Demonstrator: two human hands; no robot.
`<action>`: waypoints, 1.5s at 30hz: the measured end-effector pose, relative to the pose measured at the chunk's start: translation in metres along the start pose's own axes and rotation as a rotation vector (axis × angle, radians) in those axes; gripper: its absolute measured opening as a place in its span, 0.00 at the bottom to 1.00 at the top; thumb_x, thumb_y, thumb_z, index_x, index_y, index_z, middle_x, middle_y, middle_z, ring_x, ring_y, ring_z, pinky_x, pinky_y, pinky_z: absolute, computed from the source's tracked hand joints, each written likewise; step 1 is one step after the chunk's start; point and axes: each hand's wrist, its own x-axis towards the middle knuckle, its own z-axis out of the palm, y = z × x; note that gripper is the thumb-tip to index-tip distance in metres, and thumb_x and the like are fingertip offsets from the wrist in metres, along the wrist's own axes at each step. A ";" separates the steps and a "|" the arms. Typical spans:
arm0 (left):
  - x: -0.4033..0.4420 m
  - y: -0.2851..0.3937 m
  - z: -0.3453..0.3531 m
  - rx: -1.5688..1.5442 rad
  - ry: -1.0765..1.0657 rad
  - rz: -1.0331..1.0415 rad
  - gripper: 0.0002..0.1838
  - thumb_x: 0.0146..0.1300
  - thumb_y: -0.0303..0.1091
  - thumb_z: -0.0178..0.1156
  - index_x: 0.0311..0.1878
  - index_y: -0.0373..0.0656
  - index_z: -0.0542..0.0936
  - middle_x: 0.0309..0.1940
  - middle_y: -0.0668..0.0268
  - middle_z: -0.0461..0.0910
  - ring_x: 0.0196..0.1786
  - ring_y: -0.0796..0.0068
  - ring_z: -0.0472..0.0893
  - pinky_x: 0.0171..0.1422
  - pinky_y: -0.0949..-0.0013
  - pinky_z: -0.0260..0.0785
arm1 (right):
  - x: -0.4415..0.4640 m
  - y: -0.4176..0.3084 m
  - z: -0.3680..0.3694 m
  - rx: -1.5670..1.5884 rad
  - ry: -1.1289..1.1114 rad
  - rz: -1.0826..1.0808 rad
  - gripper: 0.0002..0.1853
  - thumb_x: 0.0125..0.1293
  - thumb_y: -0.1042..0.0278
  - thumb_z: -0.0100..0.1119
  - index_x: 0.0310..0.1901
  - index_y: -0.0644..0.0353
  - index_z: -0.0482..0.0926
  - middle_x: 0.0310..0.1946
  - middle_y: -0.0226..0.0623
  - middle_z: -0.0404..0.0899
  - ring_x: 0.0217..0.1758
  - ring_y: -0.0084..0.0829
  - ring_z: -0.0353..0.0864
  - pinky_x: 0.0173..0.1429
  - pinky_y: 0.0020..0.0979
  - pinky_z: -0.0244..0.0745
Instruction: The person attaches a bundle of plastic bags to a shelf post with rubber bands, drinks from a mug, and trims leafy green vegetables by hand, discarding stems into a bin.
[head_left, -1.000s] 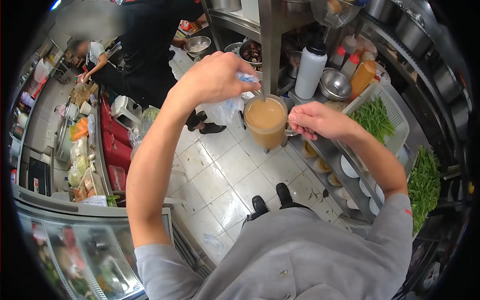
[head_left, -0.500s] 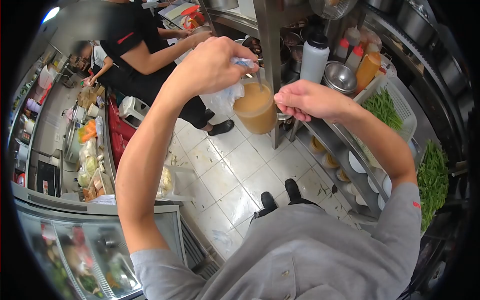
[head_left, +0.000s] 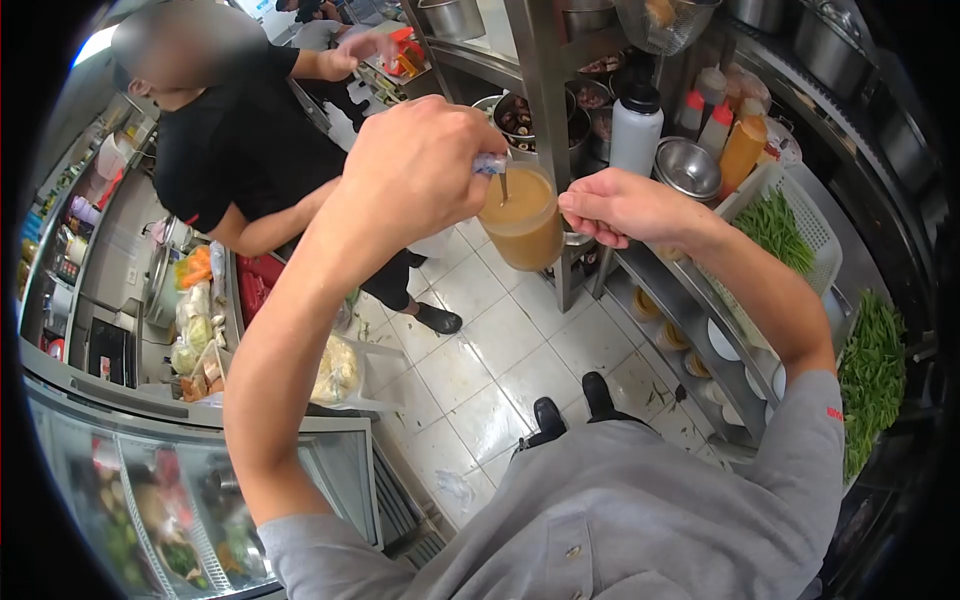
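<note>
In the head view, a clear, round-walled jug of light-brown liquid (head_left: 525, 240) is held above the white-tiled floor (head_left: 490, 410). The right hand (head_left: 625, 208) is curled tight at its handle, mostly hiding it. The left hand (head_left: 420, 165) pinches crumpled, blue-printed clear plastic (head_left: 490, 163) beside a thin metal utensil (head_left: 504, 188) dipping into the liquid.

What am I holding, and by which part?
The left grip holds plastic and, apparently, a metal utensil by its upper end. The right grip seems to hold the jug at its right side; exact hold hidden.
</note>
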 end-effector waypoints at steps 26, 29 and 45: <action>-0.005 0.012 0.017 -0.273 -0.088 -0.142 0.15 0.49 0.35 0.63 0.42 0.49 0.88 0.32 0.58 0.86 0.39 0.55 0.85 0.44 0.56 0.77 | -0.043 0.016 -0.004 0.043 -0.079 -0.030 0.15 0.76 0.59 0.50 0.33 0.58 0.74 0.25 0.23 0.71 0.25 0.14 0.68 0.28 0.17 0.64; -0.011 0.013 0.017 -0.309 -0.144 -0.198 0.14 0.54 0.40 0.66 0.44 0.49 0.87 0.34 0.58 0.86 0.42 0.56 0.85 0.46 0.57 0.77 | -0.047 0.018 0.000 0.070 -0.112 -0.023 0.14 0.76 0.60 0.50 0.33 0.58 0.74 0.26 0.23 0.72 0.25 0.14 0.69 0.29 0.17 0.65; -0.231 0.046 0.171 -1.312 0.267 -0.948 0.17 0.67 0.42 0.64 0.27 0.38 0.81 0.19 0.68 0.74 0.27 0.84 0.71 0.33 0.73 0.65 | -0.081 0.009 0.039 0.036 -0.019 -0.008 0.14 0.74 0.63 0.52 0.31 0.61 0.74 0.23 0.28 0.73 0.23 0.17 0.69 0.27 0.21 0.65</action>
